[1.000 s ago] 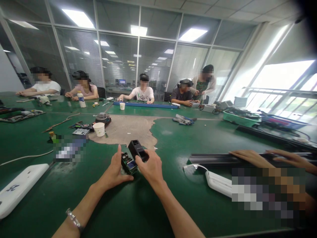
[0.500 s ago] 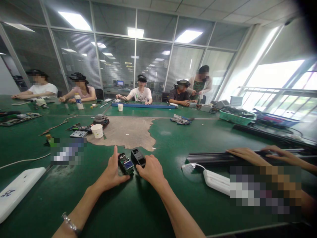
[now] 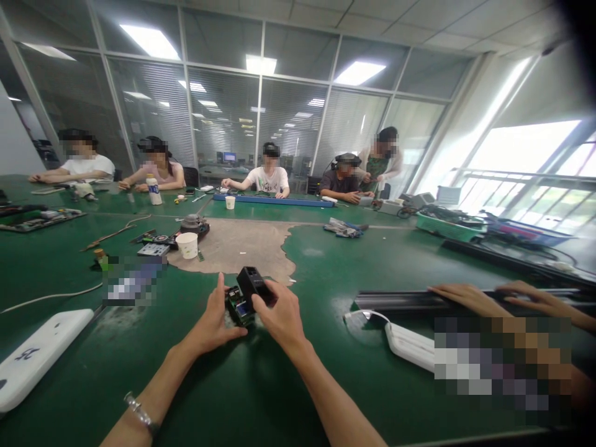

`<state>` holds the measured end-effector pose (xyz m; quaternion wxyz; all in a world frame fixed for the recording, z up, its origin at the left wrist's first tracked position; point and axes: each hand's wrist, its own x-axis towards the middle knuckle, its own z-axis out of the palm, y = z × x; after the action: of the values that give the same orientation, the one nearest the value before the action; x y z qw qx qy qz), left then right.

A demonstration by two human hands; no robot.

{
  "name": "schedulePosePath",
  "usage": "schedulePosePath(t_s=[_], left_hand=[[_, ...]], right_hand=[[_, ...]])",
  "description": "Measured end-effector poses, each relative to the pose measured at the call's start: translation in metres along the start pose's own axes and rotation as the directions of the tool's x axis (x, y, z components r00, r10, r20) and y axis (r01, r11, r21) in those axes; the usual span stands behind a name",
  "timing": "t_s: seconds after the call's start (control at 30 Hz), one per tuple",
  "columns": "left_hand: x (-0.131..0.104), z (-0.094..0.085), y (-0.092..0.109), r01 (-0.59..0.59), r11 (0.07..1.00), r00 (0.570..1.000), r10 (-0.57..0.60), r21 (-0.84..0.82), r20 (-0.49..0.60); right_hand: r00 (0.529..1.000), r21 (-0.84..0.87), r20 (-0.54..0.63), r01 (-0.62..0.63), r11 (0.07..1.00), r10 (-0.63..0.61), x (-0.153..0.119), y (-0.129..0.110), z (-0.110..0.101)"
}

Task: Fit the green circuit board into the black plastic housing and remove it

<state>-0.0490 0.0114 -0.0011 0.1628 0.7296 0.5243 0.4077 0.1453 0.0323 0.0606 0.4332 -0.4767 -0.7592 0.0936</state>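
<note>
Glass panels with blinds (image 3: 223,118) fill the far wall, and bright windows (image 3: 526,155) stand at the right. Below them spreads a green tabletop (image 3: 279,397), worn to a ragged grey-brown patch (image 3: 237,245) near the middle. Five people sit or stand beyond it; at the right, another person's hands lie over a black rail (image 3: 395,302). In front of the wearer, the right hand (image 3: 280,310) pinches a black housing (image 3: 251,282) between thumb and fingers, tilted, just over the patch's near edge in view. Its long axis slants from far left to near right. The left hand (image 3: 212,320) is spread wide around the left and near sides of a circuit board (image 3: 234,298); whether it presses, I cannot tell. That board slants likewise, partly covered by the housing, its small blue screen (image 3: 243,309) toward the near end.
</note>
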Motion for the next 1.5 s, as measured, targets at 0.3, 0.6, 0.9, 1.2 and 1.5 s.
schedulePosePath(t_s=[0.3, 0.6, 0.9, 1.2, 1.5], left_hand=[[-0.002, -0.001, -0.004, -0.029, 0.999, 1.0, 0.029, -0.026, -0.008], [-0.003, -0.004, -0.008, -0.042, 0.999, 0.999, 0.042, -0.029, 0.022], [-0.001, 0.0, -0.007, -0.03, 1.0, 0.999, 0.03, 0.002, 0.021], [0.003, 0.004, 0.003, -0.085, 0.992, 0.996, 0.082, 0.094, 0.039], [0.002, 0.007, -0.004, -0.067, 0.995, 0.998, 0.068, 0.069, -0.011]], right_hand=[[0.995, -0.079, 0.084, 0.053, 0.995, -0.046, -0.003, -0.019, 0.015], [0.97, -0.208, 0.22, 0.148, 0.967, -0.101, -0.007, -0.016, 0.019], [0.973, -0.165, 0.226, 0.079, 0.983, -0.04, -0.02, -0.003, 0.027], [0.981, -0.117, 0.189, 0.054, 0.992, -0.031, -0.02, 0.003, 0.033], [0.998, -0.016, 0.056, 0.03, 0.999, -0.029, -0.007, -0.003, 0.016]])
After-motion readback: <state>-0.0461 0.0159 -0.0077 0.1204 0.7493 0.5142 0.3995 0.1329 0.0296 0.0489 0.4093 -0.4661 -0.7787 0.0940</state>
